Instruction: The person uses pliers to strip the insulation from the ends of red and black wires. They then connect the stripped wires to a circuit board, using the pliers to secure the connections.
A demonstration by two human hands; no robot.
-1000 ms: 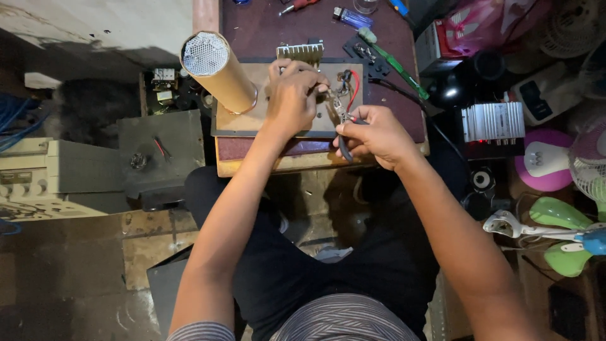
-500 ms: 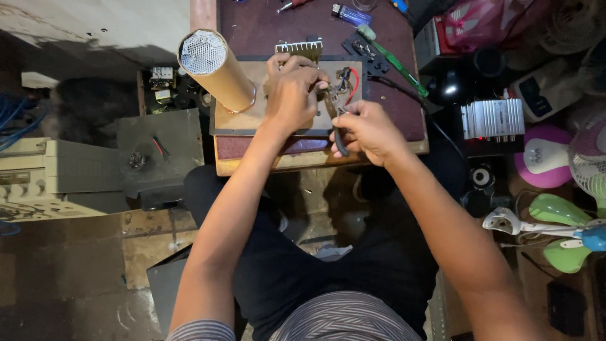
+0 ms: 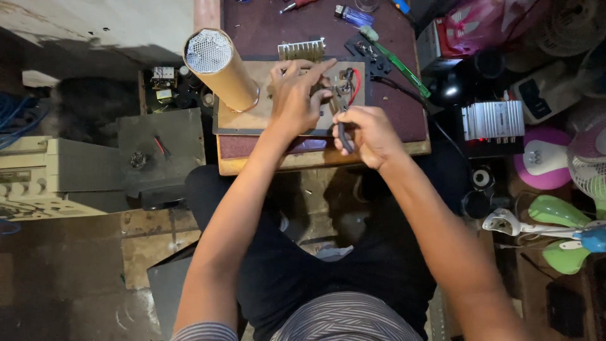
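My left hand (image 3: pixel 298 95) rests on a flat brown board (image 3: pixel 252 117) lying on a small maroon workbench (image 3: pixel 404 120), fingers pressing a small part with a red wire (image 3: pixel 358 85) against it. My right hand (image 3: pixel 371 134) grips the dark handles of pliers (image 3: pixel 341 126), whose jaws reach up to the part under my left fingers. A tan cardboard tube (image 3: pixel 222 69) with a white mesh end stands tilted on the board's left side.
A finned metal heatsink (image 3: pixel 302 49), a green-handled tool (image 3: pixel 401 68) and a blue lighter (image 3: pixel 352 15) lie on the bench. Old electronics chassis (image 3: pixel 44 173) sit left. A silver finned amplifier (image 3: pixel 492 120), pink and green fan parts (image 3: pixel 555 215) crowd the right.
My right hand has shifted slightly with the pliers, staying at the part; my left fingers have spread over the board. The camera has moved a little.
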